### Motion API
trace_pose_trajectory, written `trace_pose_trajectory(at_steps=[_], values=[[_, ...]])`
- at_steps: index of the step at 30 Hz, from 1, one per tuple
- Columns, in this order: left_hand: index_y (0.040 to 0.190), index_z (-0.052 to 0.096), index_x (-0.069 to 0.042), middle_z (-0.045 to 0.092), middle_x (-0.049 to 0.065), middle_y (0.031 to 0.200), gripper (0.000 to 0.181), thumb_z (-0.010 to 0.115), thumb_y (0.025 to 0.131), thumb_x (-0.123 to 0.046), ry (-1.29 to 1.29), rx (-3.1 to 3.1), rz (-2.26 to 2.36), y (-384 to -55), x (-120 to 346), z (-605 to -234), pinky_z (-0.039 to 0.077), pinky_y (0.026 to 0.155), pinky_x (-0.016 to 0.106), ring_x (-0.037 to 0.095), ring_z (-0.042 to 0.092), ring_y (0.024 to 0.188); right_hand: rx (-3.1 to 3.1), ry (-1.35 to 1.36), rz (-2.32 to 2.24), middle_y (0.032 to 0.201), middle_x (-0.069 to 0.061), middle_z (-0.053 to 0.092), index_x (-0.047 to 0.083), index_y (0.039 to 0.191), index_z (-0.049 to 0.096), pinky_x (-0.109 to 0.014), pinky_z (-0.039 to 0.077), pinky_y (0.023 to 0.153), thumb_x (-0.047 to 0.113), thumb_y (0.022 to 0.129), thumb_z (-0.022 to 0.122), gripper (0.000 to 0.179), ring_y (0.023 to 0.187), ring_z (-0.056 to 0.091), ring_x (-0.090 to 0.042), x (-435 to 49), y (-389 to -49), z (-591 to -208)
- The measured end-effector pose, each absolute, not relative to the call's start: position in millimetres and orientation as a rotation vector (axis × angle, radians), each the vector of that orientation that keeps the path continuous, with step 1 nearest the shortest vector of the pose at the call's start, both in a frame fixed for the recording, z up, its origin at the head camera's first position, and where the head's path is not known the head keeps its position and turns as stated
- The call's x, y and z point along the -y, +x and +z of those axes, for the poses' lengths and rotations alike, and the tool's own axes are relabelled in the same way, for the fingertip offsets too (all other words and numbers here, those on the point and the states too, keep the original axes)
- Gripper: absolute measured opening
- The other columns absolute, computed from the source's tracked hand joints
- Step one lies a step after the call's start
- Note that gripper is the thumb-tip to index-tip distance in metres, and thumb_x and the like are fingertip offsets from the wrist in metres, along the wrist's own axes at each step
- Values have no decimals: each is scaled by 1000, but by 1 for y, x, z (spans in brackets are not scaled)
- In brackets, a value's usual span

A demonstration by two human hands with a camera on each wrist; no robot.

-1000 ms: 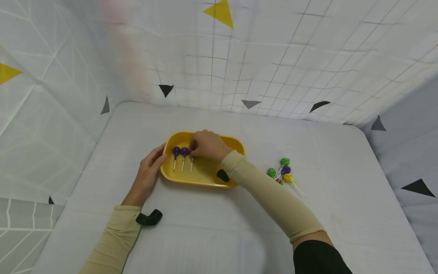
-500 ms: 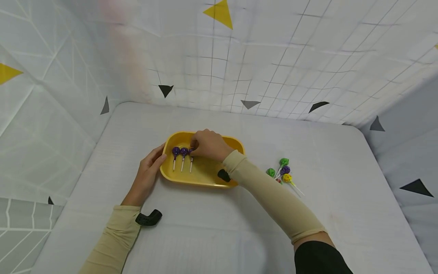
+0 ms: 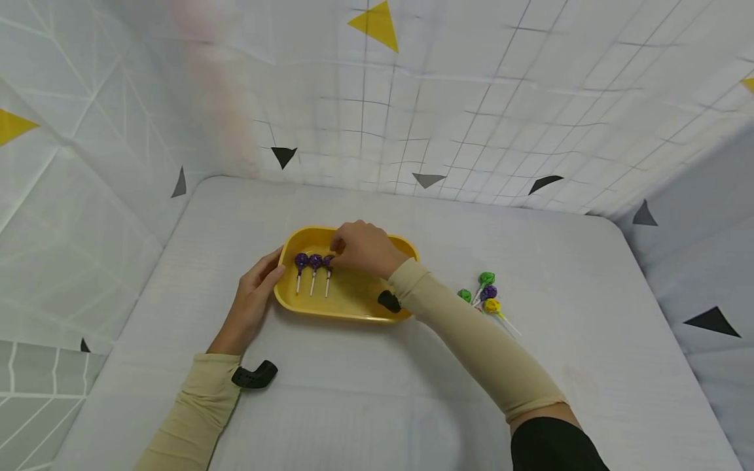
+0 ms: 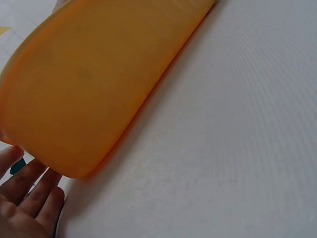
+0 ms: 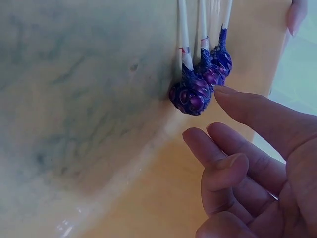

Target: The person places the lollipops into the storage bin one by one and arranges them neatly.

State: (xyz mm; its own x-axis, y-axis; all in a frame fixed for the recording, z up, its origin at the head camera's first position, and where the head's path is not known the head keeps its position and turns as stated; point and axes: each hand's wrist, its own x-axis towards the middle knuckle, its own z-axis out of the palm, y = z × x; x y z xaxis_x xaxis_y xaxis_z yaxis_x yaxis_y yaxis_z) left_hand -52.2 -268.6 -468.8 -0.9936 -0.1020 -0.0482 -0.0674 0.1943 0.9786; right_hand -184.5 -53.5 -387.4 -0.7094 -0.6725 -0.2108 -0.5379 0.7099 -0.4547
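Note:
Three purple-wrapped lollipops lie side by side in the left half of a yellow tray point(image 3: 347, 318), white sticks pointing toward the person. My left hand point(image 3: 254, 294) holds the tray's left end, thumb over the rim and fingers along the outer wall; the left wrist view shows those fingers point(image 4: 37, 191) against the tray. Over the tray, my right hand point(image 3: 366, 250) is just right of the rightmost lollipop point(image 3: 328, 261). In the right wrist view its thumb and fingers are parted beside the nearest lollipop point(image 5: 190, 96), with nothing gripped between them.
To the tray's right, a loose pile of lollipops lies on the white table point(image 3: 330, 405): green ones point(image 3: 486, 279), a purple one point(image 3: 489, 292) and a yellow one point(image 3: 492, 306). My right forearm partly covers the pile. White sheets with coloured triangles surround the table.
My right hand has let go of the third purple lollipop and shifted slightly up and right, so more of that lollipop's head shows. The left hand stays on the tray.

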Motion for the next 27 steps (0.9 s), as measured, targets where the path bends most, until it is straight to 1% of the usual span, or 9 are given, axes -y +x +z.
trace_pose_trajectory(at_steps=[5, 7, 12, 18, 24, 27], values=[[160, 40, -20, 40, 0, 165, 54, 49, 110, -38, 158, 2401, -1975, -52, 269, -469, 32, 121, 12, 19, 34, 156, -2588, -963, -530, 109, 1, 77, 14, 112, 78, -36, 61, 88, 33, 90, 82, 30, 100, 70, -17, 48, -188, -386], [160, 40, -20, 40, 0, 165, 54, 49, 110, -38, 161, 2402, -1976, -52, 269, -469, 33, 119, 10, 19, 34, 156, -2600, -971, -538, 110, 1, 78, 14, 112, 79, -37, 61, 88, 34, 89, 82, 31, 102, 70, -18, 45, -189, -384], [160, 40, -21, 40, -1, 165, 54, 49, 110, -40, 170, 2407, -1975, -51, 269, -469, 32, 120, 11, 19, 34, 156, -2609, -961, -589, 111, 0, 78, 12, 114, 79, -38, 61, 93, 36, 89, 82, 34, 106, 71, -19, 36, -191, -375], [160, 40, -20, 40, 0, 165, 56, 49, 109, -42, 160, 2397, -1980, -52, 269, -470, 32, 116, 5, 19, 33, 156, -2618, -920, -637, 112, -2, 78, 12, 113, 78, -39, 59, 96, 33, 90, 82, 32, 110, 71, -22, 21, -191, -363], [160, 39, -20, 39, 0, 166, 55, 49, 109, -40, 170, 2402, -1990, -51, 269, -470, 32, 118, 8, 19, 33, 156, -2600, -905, -700, 113, -3, 78, 10, 113, 78, -41, 58, 98, 31, 92, 80, 31, 112, 71, -26, 4, -189, -356], [160, 40, -21, 40, 0, 166, 55, 49, 110, -40, 161, 2402, -1987, -51, 270, -471, 32, 117, 6, 20, 33, 156, -2609, -888, -700, 114, -3, 78, 10, 114, 78, -42, 58, 100, 31, 92, 79, 31, 113, 71, -26, -4, -187, -353]])
